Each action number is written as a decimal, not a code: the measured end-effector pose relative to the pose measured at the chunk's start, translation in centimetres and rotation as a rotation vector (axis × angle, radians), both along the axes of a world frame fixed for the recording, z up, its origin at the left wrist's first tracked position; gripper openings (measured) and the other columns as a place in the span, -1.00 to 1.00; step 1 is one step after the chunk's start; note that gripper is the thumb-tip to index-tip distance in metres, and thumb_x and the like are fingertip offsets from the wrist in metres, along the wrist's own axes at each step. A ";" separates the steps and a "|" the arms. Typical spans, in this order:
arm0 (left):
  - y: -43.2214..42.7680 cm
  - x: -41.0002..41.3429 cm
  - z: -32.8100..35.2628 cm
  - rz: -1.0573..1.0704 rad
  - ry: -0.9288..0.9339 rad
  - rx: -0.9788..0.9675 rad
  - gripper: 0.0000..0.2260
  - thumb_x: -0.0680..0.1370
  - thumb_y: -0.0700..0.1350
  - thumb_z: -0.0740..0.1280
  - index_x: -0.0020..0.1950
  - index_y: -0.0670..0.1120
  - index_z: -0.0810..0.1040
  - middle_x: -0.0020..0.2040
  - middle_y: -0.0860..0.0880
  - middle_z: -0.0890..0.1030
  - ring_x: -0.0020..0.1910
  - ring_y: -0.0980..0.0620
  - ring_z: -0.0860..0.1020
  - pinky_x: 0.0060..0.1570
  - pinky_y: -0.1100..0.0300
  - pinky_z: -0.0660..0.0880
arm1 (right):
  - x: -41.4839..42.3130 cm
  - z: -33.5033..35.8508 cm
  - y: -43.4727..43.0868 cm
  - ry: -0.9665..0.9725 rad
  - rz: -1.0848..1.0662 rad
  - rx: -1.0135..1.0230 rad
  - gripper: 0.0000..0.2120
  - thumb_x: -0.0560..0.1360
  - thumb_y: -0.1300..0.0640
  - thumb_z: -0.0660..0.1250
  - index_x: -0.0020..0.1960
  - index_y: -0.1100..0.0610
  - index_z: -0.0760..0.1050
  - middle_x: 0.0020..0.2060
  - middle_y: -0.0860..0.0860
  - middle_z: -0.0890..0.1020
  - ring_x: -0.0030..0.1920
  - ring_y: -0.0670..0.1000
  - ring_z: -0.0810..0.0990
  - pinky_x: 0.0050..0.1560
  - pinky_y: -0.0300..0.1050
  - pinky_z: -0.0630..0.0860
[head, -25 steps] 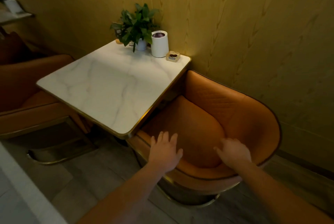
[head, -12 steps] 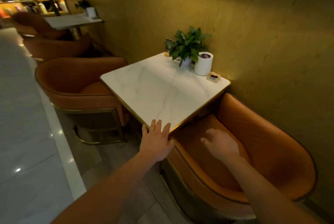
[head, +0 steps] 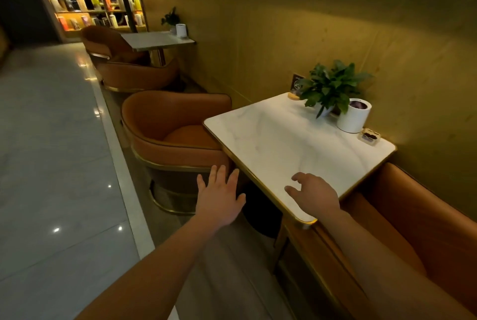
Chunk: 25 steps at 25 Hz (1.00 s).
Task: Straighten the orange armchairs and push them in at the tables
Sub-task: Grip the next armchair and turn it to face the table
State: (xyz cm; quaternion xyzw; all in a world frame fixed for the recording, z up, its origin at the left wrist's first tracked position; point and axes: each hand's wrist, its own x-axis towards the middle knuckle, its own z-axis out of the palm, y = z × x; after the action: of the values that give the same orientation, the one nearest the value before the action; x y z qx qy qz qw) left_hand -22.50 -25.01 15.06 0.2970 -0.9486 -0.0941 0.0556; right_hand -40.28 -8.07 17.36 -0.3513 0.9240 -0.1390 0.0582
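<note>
1. The left hand [head: 220,198] is flat with its fingers spread wide. It holds nothing and hangs just beside the worktop's [head: 278,144] gold edge.
2. The right hand [head: 315,195] is over the worktop's near corner. Its fingers bend a little and hold nothing.
3. The far orange armchair [head: 165,123] has its seat partly under the worktop.
4. The near orange armchair [head: 418,216] sits by the wall, under the right arm.
5. A green plant [head: 331,87] and a white tub [head: 352,118] stand at the wall end.
</note>
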 end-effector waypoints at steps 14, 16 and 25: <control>-23.0 6.4 -2.0 0.206 0.026 -0.031 -0.38 0.60 0.29 0.08 0.59 0.11 0.02 0.63 -0.10 0.05 0.60 -0.16 -0.07 0.51 -0.34 -0.09 | 3.2 -0.6 -26.6 -0.019 0.108 0.010 -0.62 0.58 -0.25 0.22 0.25 -0.05 0.50 0.09 -0.06 0.62 0.00 0.01 0.60 0.08 -0.04 0.56; -27.4 6.0 -2.6 0.228 0.024 -0.027 -0.39 0.60 0.28 0.09 0.59 0.10 0.03 0.62 -0.10 0.07 0.60 -0.17 -0.05 0.51 -0.34 -0.10 | 1.9 -1.8 -31.3 -0.051 0.146 -0.007 -0.61 0.58 -0.27 0.20 0.25 -0.05 0.50 0.09 -0.06 0.62 0.02 0.02 0.60 0.09 -0.02 0.58; -46.6 3.8 -3.8 0.253 -0.033 -0.048 -0.39 0.59 0.30 0.08 0.59 0.11 0.04 0.62 -0.10 0.08 0.60 -0.18 -0.05 0.49 -0.32 -0.13 | -1.6 -4.8 -51.1 -0.112 0.251 -0.006 -0.52 0.59 -0.23 0.21 0.42 -0.02 0.42 0.33 -0.02 0.55 0.26 0.05 0.55 0.19 0.00 0.51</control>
State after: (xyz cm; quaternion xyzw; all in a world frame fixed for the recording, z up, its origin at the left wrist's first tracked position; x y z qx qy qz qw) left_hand -18.68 -71.61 11.28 0.4146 -0.9062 -0.0586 0.0585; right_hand -41.93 -59.19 12.53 -0.4560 0.8677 -0.1529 0.1257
